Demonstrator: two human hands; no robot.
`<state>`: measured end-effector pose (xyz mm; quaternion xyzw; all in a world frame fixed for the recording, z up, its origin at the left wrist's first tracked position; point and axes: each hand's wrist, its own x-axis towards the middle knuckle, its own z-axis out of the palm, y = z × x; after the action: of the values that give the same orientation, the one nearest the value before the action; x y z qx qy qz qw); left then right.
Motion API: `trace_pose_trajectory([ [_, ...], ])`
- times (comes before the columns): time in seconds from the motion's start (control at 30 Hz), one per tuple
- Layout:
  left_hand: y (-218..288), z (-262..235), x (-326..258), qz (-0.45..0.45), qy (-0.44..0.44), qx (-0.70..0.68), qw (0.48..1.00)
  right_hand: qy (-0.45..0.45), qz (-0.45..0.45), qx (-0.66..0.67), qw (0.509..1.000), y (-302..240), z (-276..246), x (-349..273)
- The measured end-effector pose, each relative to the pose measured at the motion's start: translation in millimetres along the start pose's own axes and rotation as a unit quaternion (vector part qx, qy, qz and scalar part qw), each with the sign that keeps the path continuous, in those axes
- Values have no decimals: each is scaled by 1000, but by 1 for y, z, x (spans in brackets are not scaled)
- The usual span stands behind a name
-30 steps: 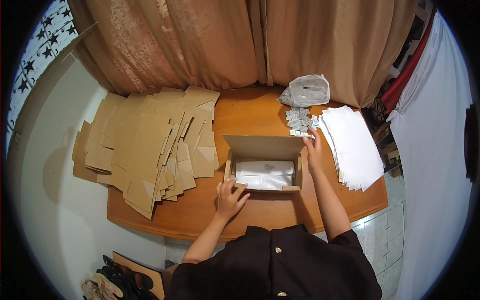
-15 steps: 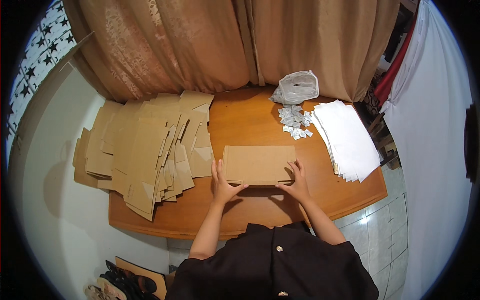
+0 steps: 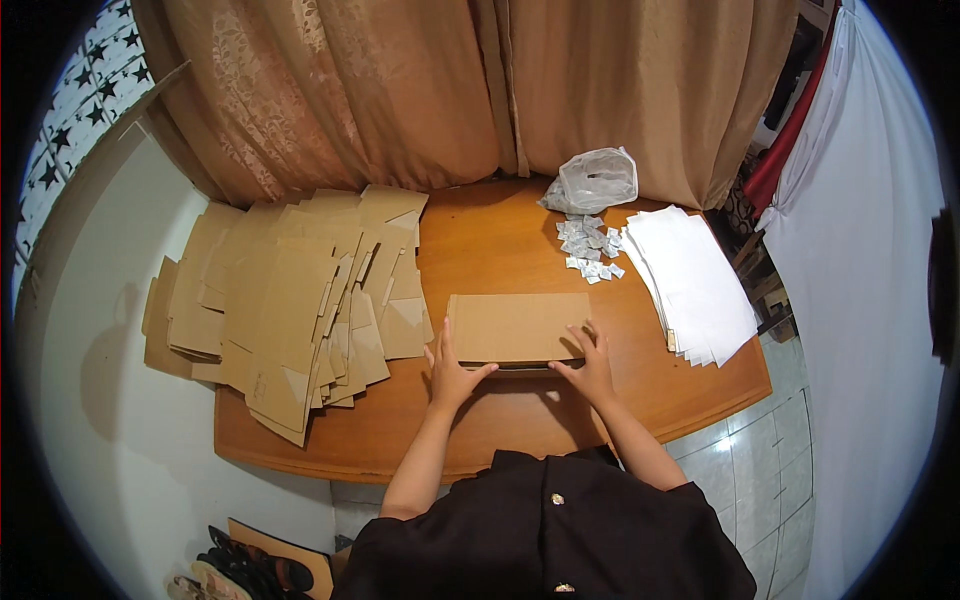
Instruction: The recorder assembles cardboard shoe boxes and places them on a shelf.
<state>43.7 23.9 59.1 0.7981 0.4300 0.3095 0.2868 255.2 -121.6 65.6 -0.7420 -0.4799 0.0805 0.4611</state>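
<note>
A flat brown cardboard box (image 3: 518, 328) lies in front of me on the wooden table, its lid down on top and a dark gap along the near edge. At its near left corner, my left hand (image 3: 452, 372) grips it, thumb along the front edge and fingers up the left side. My right hand (image 3: 588, 370) does the same at the near right corner, its fingers bent over the right end. Both thumbs point inward along the box's front. The inside of the box is hidden.
Flattened cardboard boxes (image 3: 285, 290) are piled on the left of the table (image 3: 480, 225). White paper sheets (image 3: 695, 285) lie fanned at the right. Several small white sachets (image 3: 590, 240) sit by a clear plastic bag (image 3: 597, 180) at the back, before the brown curtain (image 3: 400, 90).
The lid has come down closer onto the front wall, and the front flap detail no longer shows. My hands stay at the same corners, with the right fingers shifted slightly inward.
</note>
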Motion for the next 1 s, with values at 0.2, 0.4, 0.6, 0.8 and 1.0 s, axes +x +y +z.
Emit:
trace_pose_trajectory([
  [0.2, -20, 0, -27, 118, -14, 128, 985, -32, -89, -112, 989, 17, -1, -27],
  [0.4, -26, -3, -29, 162, -15, 136, 977, -48, -107, -123, 985, 7, -12, -36],
  [0.6, -37, 5, -15, 153, -16, 142, 978, -62, -88, -152, 982, 16, -1, -27],
  [0.8, -46, 3, -13, 173, -14, 111, 979, 32, -10, -151, 988, -2, -6, 38],
  [1.0, -42, 1, -16, 146, -42, 54, 987, -115, 127, -196, 965, 21, 4, 78],
])
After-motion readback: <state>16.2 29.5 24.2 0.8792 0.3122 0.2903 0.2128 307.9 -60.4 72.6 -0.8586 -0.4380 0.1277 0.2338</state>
